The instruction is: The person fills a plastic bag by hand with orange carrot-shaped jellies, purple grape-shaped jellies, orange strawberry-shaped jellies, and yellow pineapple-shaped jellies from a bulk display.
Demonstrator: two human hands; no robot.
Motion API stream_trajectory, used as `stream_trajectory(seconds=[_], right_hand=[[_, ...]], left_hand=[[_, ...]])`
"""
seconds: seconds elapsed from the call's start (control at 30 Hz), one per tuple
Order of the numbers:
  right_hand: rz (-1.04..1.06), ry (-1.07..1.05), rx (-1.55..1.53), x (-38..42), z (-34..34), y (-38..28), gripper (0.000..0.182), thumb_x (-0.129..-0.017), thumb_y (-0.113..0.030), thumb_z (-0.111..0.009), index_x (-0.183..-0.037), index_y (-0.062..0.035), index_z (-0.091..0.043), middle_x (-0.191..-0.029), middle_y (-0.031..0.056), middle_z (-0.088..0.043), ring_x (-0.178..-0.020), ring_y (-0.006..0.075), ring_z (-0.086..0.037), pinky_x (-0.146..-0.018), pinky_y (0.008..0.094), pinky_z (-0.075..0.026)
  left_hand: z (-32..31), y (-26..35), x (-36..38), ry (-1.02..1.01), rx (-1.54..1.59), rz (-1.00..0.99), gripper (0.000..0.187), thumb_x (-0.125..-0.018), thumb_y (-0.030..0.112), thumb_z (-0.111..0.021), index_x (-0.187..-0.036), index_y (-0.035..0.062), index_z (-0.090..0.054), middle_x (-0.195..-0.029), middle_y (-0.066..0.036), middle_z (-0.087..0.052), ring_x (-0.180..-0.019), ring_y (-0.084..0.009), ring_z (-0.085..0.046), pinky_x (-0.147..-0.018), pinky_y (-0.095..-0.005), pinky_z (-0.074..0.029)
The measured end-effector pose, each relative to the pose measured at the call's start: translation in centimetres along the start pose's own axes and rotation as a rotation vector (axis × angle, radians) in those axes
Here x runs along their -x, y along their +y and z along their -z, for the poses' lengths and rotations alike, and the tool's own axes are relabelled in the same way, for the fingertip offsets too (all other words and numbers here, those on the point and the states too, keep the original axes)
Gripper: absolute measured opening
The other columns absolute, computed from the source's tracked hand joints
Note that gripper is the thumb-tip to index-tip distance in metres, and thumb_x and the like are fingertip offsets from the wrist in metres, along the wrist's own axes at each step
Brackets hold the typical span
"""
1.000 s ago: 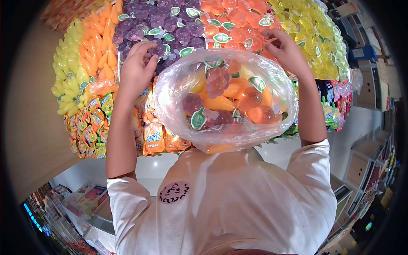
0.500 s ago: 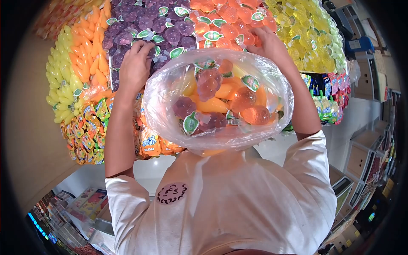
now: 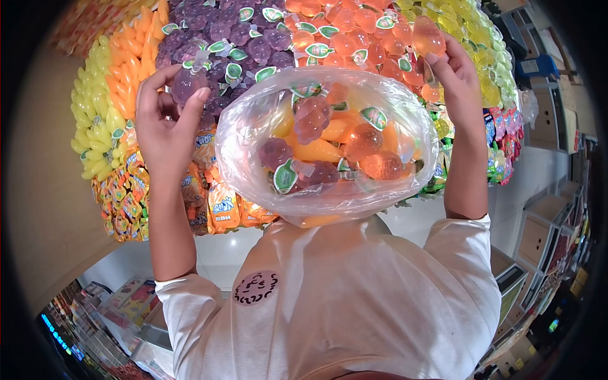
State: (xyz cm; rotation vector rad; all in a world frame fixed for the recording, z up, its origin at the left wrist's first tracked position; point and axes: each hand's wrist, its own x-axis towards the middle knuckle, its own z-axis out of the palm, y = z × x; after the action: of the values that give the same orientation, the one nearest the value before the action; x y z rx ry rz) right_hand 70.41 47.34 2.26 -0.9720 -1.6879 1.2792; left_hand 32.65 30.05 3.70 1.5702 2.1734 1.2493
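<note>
My left hand [image 3: 166, 123] pinches a purple grape-shaped jelly [image 3: 188, 87] between thumb and fingers, over the pile of purple jellies [image 3: 258, 47]. On the other side, my right hand [image 3: 461, 79] holds an orange fruit-shaped jelly [image 3: 429, 37], raised above the orange jellies [image 3: 339, 41]. Between my arms, against my chest, stands a wide-mouthed clear plastic bag [image 3: 237, 180]. Inside it lie several purple, orange and yellow fruit-shaped jellies, some with green leaf-shaped tags. Neither hand touches the bag.
Yellow-green jellies [image 3: 95, 120] and slim orange ones [image 3: 130, 69] are heaped at the left, yellow ones [image 3: 453, 31] at the right. Orange packets [image 3: 223, 209] hang along the stand's front edge. Cabinets [image 3: 538, 231] line the aisle at the right.
Both hands have drawn back from the piles and moved outward. A purple grape-shaped jelly now shows in my left hand, an orange fruit-shaped jelly in my right. The bag stays in place.
</note>
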Motion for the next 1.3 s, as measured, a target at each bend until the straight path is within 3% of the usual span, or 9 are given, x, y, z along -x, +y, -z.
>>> stream_trajectory(seconds=[0.07, 0.1, 0.17, 0.27, 0.43, 0.63, 0.83, 0.97, 1.3], right_hand=[[0.052, -0.011, -0.009, 2.0, -0.4, -2.9, 0.052, -0.094, -0.017, -0.066, -0.139, 0.0029, -0.052, -0.11, 0.0062, -0.068, -0.09, 0.0105, -0.062, -0.082, 0.0276, -0.048], [0.077, -0.062, -0.037, 3.2, -1.4, -4.8, 0.052, -0.091, -0.014, -0.069, -0.138, 0.0026, -0.053, -0.106, 0.0043, -0.068, -0.085, 0.0078, -0.059, -0.075, 0.0249, -0.047], [0.11, -0.116, -0.065, 4.4, -2.2, -6.8, 0.053, -0.088, -0.01, -0.071, -0.136, 0.0023, -0.054, -0.103, 0.0025, -0.068, -0.08, 0.0051, -0.056, -0.069, 0.0222, -0.045], [0.229, -0.255, 0.173, 5.0, -2.6, -7.3, 0.056, -0.082, -0.01, -0.075, -0.134, 0.0015, -0.057, -0.104, 0.0031, -0.068, -0.08, 0.0077, -0.057, -0.069, 0.0236, -0.046], [0.416, -0.278, 0.358, 5.1, -3.6, -6.7, 0.055, -0.079, -0.013, -0.077, -0.13, -0.0012, -0.061, -0.094, 0.0062, -0.066, -0.072, 0.0146, -0.056, -0.066, 0.0279, -0.047], [0.224, -0.341, 0.377, 6.2, -5.1, -8.2, 0.04, -0.082, -0.008, -0.07, -0.121, -0.0052, -0.065, -0.066, 0.001, -0.047, -0.063, 0.0134, -0.052, -0.062, 0.028, -0.045], [0.203, -0.398, 0.392, 5.9, -3.7, -7.8, 0.029, -0.083, 0.0, -0.066, -0.112, 0.0028, -0.068, -0.079, 0.0007, -0.057, -0.065, 0.0096, -0.048, -0.064, 0.0257, -0.043], [0.265, -0.4, 0.351, 5.3, -3.3, -6.4, 0.022, -0.087, -0.001, -0.065, -0.109, 0.001, -0.067, -0.067, -0.0019, -0.043, -0.061, 0.0068, -0.041, -0.061, 0.0229, -0.042], [0.25, -0.335, 0.254, 4.3, -3.5, -5.6, 0.021, -0.092, -0.001, -0.064, -0.112, 0.0039, -0.066, -0.078, -0.0048, -0.052, -0.068, 0.0041, -0.043, -0.063, 0.0207, -0.04]], left_hand=[[1.5, 3.1, 1.6, 0.008, 0.202, -0.239, 0.044, -0.078, 0.008, -0.085, -0.116, -0.0007, -0.066, -0.102, -0.009, -0.064, -0.074, -0.0151, -0.059, -0.062, -0.0284, -0.05], [2.0, 4.7, 2.2, 0.009, 0.201, -0.237, 0.044, -0.078, 0.008, -0.085, -0.116, -0.0007, -0.066, -0.102, -0.009, -0.064, -0.074, -0.0151, -0.059, -0.062, -0.0284, -0.05], [2.5, 7.5, 3.2, -0.116, 0.141, -0.536, 0.05, -0.072, 0.01, -0.089, -0.115, -0.0012, -0.066, -0.099, -0.01, -0.064, -0.077, -0.0188, -0.062, -0.063, -0.0305, -0.05], [2.0, 9.0, 4.2, -0.309, 0.103, -0.547, 0.056, -0.066, 0.003, -0.089, -0.117, -0.0018, -0.066, -0.108, -0.012, -0.064, -0.093, -0.0216, -0.064, -0.076, -0.0326, -0.053], [0.6, 9.6, 4.3, -0.401, -0.028, -0.601, 0.049, -0.065, 0.002, -0.087, -0.111, -0.0023, -0.069, -0.104, -0.013, -0.064, -0.088, -0.0254, -0.065, -0.073, -0.0347, -0.054], [-0.1, 9.5, 4.7, -0.473, -0.048, -0.57, 0.047, -0.068, 0.0, -0.085, -0.113, 0.0018, -0.069, -0.111, -0.013, -0.066, -0.091, -0.0275, -0.068, -0.074, -0.0375, -0.055], [0.6, 8.1, 4.9, -0.409, -0.056, -0.589, 0.043, -0.072, -0.003, -0.083, -0.113, 0.0023, -0.069, -0.111, -0.013, -0.067, -0.092, -0.0305, -0.068, -0.077, -0.0367, -0.055], [1.1, 7.6, 5.0, -0.4, -0.027, -0.53, 0.039, -0.075, -0.004, -0.08, -0.112, 0.0012, -0.069, -0.108, -0.015, -0.068, -0.092, -0.0305, -0.068, -0.079, -0.0364, -0.054], [1.0, 5.9, 4.5, -0.348, -0.034, -0.508, 0.025, -0.082, -0.002, -0.073, -0.107, -0.0004, -0.07, -0.106, -0.015, -0.069, -0.095, -0.029, -0.067, -0.084, -0.0358, -0.053]])
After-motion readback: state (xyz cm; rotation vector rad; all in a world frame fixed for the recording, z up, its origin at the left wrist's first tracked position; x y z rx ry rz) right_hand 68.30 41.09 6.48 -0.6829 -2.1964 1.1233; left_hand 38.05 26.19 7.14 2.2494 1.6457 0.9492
